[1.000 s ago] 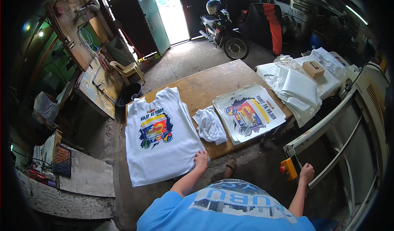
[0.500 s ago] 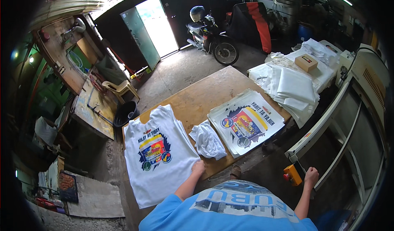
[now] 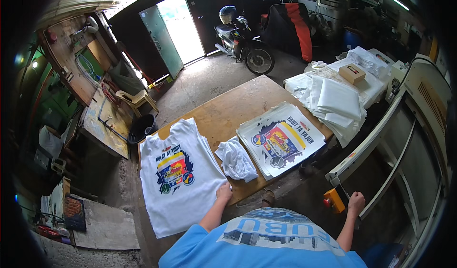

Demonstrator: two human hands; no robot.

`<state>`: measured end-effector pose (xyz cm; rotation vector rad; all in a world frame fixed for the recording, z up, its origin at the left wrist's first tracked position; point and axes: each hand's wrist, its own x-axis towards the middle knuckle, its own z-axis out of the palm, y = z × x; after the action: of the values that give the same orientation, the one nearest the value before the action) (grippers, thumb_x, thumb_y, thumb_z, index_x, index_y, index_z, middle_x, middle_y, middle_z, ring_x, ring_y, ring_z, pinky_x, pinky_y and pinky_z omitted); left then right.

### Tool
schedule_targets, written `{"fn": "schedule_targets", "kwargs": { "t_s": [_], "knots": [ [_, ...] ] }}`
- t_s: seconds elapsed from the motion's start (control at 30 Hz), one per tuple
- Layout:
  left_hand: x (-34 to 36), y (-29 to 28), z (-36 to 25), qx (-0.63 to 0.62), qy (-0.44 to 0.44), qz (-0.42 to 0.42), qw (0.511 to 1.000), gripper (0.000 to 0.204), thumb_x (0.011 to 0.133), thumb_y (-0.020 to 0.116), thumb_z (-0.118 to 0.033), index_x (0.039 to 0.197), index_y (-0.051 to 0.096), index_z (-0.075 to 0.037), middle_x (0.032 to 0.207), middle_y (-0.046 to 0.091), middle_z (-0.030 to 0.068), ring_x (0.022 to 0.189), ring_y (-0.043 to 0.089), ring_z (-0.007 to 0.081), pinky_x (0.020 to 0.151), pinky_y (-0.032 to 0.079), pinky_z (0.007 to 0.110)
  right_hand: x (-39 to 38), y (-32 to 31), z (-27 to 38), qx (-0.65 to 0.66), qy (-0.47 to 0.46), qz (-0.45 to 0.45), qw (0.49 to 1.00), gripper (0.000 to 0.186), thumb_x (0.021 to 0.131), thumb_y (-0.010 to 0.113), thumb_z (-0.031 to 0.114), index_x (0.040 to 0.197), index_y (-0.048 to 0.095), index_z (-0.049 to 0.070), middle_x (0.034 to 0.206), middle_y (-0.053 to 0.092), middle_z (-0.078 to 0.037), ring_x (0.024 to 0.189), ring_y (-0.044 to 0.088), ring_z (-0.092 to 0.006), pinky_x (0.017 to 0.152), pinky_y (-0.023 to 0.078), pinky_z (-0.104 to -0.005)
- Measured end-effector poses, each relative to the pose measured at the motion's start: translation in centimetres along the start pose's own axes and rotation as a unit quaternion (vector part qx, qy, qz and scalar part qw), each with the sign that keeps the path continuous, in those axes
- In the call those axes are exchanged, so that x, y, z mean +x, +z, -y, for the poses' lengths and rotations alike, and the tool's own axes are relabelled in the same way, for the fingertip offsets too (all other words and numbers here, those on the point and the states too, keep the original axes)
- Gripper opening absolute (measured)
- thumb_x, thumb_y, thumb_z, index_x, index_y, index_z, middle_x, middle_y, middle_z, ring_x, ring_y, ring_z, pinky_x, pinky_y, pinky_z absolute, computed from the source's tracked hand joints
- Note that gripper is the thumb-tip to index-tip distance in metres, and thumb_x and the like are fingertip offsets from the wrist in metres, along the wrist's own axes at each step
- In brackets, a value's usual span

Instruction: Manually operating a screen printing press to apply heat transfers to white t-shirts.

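A white sleeveless shirt (image 3: pixel 164 206) with a colourful print lies flat on top of a stack at the left of the wooden table (image 3: pixel 214 104). My left hand (image 3: pixel 223 192) is closed at the near right edge of this shirt, its fingertips partly hidden in the cloth. Right of the shirt sits a crumpled white cloth (image 3: pixel 236 160). Beyond it is a pile of printed white sheets (image 3: pixel 271 168), their print reversed. At the right, my right hand (image 3: pixel 356 203) is a fist round a bar of a large metal-framed machine (image 3: pixel 364 156), beside a yellow box with a red button (image 3: pixel 334 201).
A side table at the right holds folded white fabric (image 3: pixel 333 99) and a small cardboard box (image 3: pixel 352 74). A motorcycle (image 3: pixel 245 49) stands near the open door (image 3: pixel 162 42). Left of the table are a black basin (image 3: pixel 143 126) and a plastic chair (image 3: pixel 135 101).
The whole view has shifted slightly. My left hand remains at the shirt's edge and my right hand at the machine, with no clear change in either grip.
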<state>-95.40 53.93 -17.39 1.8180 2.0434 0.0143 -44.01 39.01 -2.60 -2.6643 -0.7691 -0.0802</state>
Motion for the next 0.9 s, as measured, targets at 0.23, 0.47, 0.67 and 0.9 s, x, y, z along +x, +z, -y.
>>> {"fn": "schedule_targets", "kwargs": {
  "t_s": [0.23, 0.47, 0.67, 0.9],
  "knots": [
    [-2.8, 0.5, -2.3, -0.017, -0.020, -0.032, 0.999, 0.027, 0.071, 0.052, -0.016, 0.097, 0.051, -0.006, 0.094, 0.059, 0.0191, 0.088, 0.057, 0.0344, 0.077, 0.045, 0.042, 0.0, 0.4, -0.8, 0.008, -0.010, -0.013, 1.000, 0.031, 0.080, 0.040, 0.022, 0.072, 0.061, 0.000, 0.074, 0.061, -0.021, 0.069, 0.059, -0.0369, 0.058, 0.048, -0.0450],
    [-5.3, 1.3, -3.7, -0.174, 0.095, 0.054, 0.979, 0.019, 0.070, 0.051, -0.017, 0.083, 0.059, -0.005, 0.085, 0.060, 0.0183, 0.083, 0.057, 0.0341, 0.074, 0.045, 0.043, 0.0, 0.1, -0.6, -0.003, -0.024, -0.010, 1.000, 0.031, 0.080, 0.040, 0.022, 0.072, 0.061, 0.001, 0.075, 0.062, -0.020, 0.069, 0.060, -0.0357, 0.059, 0.049, -0.0438],
    [-5.5, 0.6, -2.4, -0.167, 0.056, -0.136, 0.975, 0.026, 0.071, 0.053, -0.020, 0.093, 0.058, -0.008, 0.095, 0.054, 0.0162, 0.090, 0.053, 0.0325, 0.078, 0.044, 0.041, -0.3, -0.3, -0.3, -0.007, -0.027, 0.001, 1.000, 0.033, 0.080, 0.038, 0.022, 0.073, 0.062, 0.000, 0.078, 0.062, -0.020, 0.070, 0.061, -0.0353, 0.061, 0.050, -0.0435],
    [-8.1, 0.9, 0.1, -0.053, -0.042, -0.062, 0.996, 0.036, 0.070, 0.058, -0.024, 0.102, 0.051, -0.008, 0.105, 0.049, 0.0146, 0.099, 0.049, 0.0323, 0.082, 0.042, 0.044, -0.1, 0.2, -0.9, -0.011, -0.030, 0.000, 0.999, 0.034, 0.080, 0.038, 0.024, 0.075, 0.063, 0.000, 0.080, 0.062, -0.021, 0.072, 0.061, -0.0360, 0.063, 0.049, -0.0445]
  ]
}}
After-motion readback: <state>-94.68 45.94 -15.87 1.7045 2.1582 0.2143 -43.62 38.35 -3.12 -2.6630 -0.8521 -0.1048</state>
